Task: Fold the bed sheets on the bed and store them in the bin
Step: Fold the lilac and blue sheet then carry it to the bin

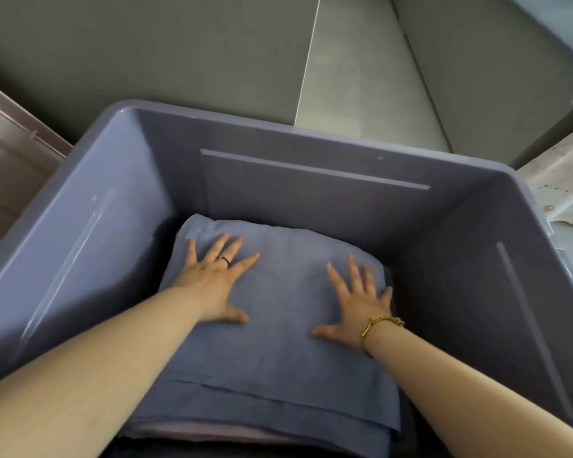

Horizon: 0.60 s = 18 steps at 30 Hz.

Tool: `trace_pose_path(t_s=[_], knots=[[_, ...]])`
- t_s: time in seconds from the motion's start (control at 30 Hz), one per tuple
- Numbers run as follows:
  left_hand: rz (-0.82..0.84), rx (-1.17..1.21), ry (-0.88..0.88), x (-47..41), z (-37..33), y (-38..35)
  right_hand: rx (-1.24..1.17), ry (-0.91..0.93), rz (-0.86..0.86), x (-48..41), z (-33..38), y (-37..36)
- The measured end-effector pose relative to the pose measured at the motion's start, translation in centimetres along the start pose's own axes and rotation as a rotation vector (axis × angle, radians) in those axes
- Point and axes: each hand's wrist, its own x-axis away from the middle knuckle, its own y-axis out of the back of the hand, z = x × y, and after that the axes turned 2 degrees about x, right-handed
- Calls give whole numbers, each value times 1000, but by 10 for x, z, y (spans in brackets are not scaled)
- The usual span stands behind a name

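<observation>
Hands flat, fingers spread: left hand (217, 280) and right hand (356, 307) both press down on the folded blue sheet (278, 352), which lies inside the grey-blue bin (80, 246), on a pale layer showing beneath its near edge.

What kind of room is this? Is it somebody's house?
Probably a home, maybe a bedroom or laundry corner; no bed shows. A folded blue sheet lies in a big plastic bin, standing on what looks like a grey floor.
</observation>
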Motion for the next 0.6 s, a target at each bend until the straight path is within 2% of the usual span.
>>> trace_pose_path(t_s=[0.13,0.5,0.6], knots=[[107,-61,7,-22,7,-30,61,5,131,-19,1,-17],[167,-44,-60,-58,20,-61,30,72,160,-64,-11,-46],[147,-32,-59,-56,21,-61,-29,85,114,-61,-14,-47]])
